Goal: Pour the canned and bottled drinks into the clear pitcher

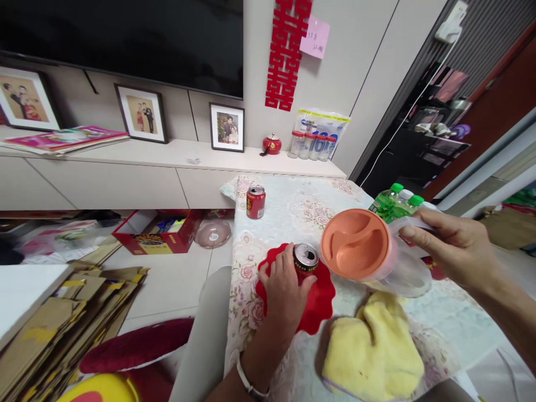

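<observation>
My left hand (286,290) is closed round an opened red drink can (307,257), with the thumb at its near side. Under that can lies a red scalloped plate (320,307). My right hand (454,245) grips the handle of a translucent pitcher with an orange lid (355,245). The pitcher is tilted towards the left, its lid near the can. Behind it shows a clear rounded shape (408,273) that I cannot make out fully. A folded yellow towel (372,352) lies on the table in front of the pitcher. Another opened red can (255,202) stands at the far left of the table.
A flowered cloth (285,206) covers the table. Green-capped bottles (393,201) stand at its right. On the cabinet are picture frames (227,127), lidded glass jars (310,146) and a small red pot (272,145). Flattened cardboard (79,318) and a red box (154,240) lie on the floor.
</observation>
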The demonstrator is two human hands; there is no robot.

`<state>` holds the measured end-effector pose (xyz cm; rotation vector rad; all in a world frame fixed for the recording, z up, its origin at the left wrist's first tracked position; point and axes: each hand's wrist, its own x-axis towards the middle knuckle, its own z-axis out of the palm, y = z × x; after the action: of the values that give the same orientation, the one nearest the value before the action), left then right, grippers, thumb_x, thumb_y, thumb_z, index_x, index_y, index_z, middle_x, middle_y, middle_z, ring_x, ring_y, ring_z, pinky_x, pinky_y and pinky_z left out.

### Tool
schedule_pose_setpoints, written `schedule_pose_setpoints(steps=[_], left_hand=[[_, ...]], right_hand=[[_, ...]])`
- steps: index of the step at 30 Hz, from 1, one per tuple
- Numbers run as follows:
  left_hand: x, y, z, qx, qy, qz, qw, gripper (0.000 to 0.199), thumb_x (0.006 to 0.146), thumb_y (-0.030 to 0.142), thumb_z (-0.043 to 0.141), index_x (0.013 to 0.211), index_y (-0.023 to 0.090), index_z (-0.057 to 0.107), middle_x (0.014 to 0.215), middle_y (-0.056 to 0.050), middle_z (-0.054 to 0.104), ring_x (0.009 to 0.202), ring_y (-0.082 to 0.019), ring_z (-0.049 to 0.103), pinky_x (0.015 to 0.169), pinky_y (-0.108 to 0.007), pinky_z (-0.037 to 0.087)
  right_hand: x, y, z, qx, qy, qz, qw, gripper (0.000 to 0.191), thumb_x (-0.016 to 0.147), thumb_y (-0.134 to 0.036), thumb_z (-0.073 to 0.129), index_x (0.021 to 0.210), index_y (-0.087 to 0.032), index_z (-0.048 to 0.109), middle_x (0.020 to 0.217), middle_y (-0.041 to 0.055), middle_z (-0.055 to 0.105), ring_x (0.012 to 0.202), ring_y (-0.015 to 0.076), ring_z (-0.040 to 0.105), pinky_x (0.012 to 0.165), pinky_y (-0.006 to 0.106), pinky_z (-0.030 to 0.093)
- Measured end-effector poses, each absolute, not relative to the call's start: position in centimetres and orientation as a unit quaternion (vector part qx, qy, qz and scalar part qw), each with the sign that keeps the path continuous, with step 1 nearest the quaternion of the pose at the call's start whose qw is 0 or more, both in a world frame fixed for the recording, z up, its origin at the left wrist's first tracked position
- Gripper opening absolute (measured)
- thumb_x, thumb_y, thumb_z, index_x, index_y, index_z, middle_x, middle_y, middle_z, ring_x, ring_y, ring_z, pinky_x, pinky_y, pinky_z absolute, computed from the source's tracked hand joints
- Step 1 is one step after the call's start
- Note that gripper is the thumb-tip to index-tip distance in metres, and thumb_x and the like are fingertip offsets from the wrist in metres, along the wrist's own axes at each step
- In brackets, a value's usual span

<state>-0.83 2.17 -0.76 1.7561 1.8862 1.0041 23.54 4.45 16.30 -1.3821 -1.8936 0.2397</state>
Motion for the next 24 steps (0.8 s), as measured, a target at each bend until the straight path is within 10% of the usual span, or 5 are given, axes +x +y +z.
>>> schedule_pose_setpoints(steps=[24], left_hand=[[-1.0,2.1,-0.2,0.635,0.668,0.338,0.189,0.071,0.087,0.021,0.080,0.149,0.019,0.047,0.138,-0.013,0.071,0.134,-0.033,0.062,0.116,-0.061,0.037]], right_hand=[[22.2,5.1,17.5,-0.528,-0.785,0.028,0.324,0.055,0.086,-0.069,0.068,0.059,-0.024,0.055,0.050,-0.0024,0.048,0.047,0.0137,0.042,0.042,0.027,0.033]])
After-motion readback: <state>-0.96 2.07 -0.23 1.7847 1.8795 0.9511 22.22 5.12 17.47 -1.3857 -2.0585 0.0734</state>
